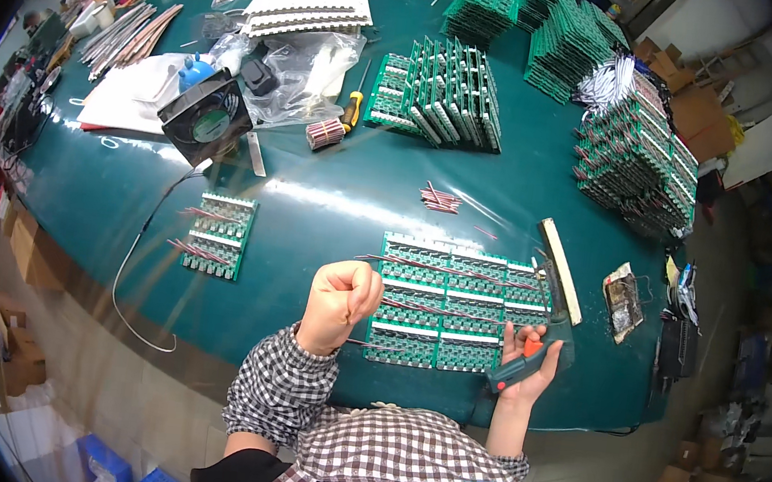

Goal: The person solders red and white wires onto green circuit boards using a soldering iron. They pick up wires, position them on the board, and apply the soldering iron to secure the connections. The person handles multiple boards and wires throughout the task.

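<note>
My left hand [341,304] is closed with its fingertips pinched together, raised over the left edge of a panel of green circuit boards [439,321]. Whatever it pinches is too small to make out. Thin red and white wires [426,309] run across the panel's rows of white connectors. Beside the panel's lower right corner, my right hand [535,368] grips a dark green handheld tool [512,374] with an orange trigger. A smaller green board [218,236] with similar wires lies to the left, away from both hands.
A small fan [208,118] with a trailing cable stands at left. Farther back are a wire bundle [325,133], a yellow-black screwdriver [352,111] and stacked boards [455,97]. Loose wires [440,199] lie beyond the panel. A pale strip [561,270] and stained pad [623,304] lie right.
</note>
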### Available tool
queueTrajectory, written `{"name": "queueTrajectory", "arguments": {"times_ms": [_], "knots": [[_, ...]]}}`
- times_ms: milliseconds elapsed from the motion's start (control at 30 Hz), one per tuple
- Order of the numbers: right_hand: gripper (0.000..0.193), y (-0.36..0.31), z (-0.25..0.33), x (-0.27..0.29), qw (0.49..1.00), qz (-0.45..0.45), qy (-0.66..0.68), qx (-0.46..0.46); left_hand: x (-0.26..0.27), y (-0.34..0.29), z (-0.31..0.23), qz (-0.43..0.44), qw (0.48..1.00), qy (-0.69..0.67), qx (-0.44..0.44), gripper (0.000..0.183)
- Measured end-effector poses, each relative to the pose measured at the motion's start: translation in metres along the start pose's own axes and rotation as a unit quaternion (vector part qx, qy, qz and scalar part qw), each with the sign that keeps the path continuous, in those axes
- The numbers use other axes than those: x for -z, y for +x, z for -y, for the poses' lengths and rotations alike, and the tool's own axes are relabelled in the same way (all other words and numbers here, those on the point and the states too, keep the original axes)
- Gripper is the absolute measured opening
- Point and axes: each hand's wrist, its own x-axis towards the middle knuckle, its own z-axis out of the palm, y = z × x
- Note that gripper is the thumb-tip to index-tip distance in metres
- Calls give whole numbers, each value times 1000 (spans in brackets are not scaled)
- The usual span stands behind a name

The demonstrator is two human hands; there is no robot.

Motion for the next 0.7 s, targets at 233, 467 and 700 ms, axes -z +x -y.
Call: {"name": "queueTrajectory", "arguments": {"times_ms": [233,467,700], "knots": [[32,-5,-3,-5,1000,2,-8,-5,-1,-3,2,3,1000,0,16,26],[36,-8,-2,-6,998,-5,-65,22,-1,-4,2,20,999,-4,31,27],[42,-20,8,-16,992,-36,-118,11,-4,-1,7,3,1000,4,16,27]]}}
